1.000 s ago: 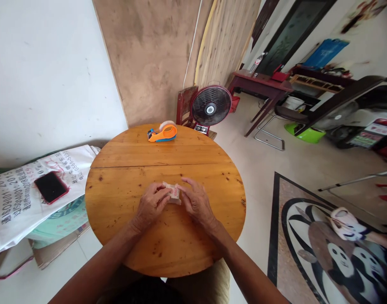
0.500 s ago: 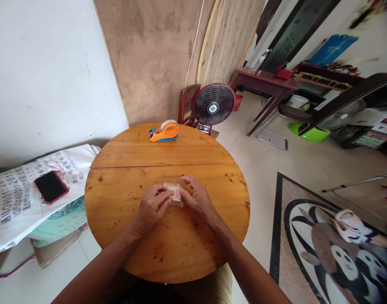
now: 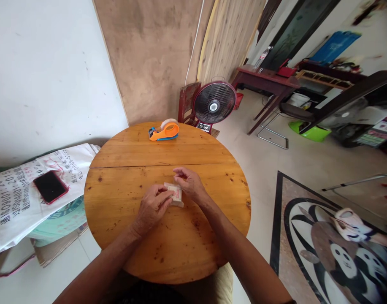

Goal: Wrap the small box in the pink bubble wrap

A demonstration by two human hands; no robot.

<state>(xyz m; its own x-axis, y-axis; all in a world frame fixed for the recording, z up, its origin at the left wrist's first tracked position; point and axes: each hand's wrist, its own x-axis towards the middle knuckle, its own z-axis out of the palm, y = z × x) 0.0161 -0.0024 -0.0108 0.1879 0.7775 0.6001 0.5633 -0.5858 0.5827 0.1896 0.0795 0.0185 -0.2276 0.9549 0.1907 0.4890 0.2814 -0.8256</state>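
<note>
A small pale wrapped packet with red print lies near the middle of a round wooden table. My left hand rests on the table with its fingers curled against the packet's left side, holding it. My right hand is above the packet's far edge, its fingers pinched together and touching the wrapping. An orange and blue tape dispenser with a roll of clear tape stands at the table's far edge, well away from both hands.
A black phone in a red case lies on printed white sacks to the left. A standing fan and a wooden chair stand behind the table. A panda floor pattern and furniture are at the right.
My right hand has moved from the packet's right side up and left to its far edge, with the fingers now pinched. My left hand and the packet have stayed in place.
</note>
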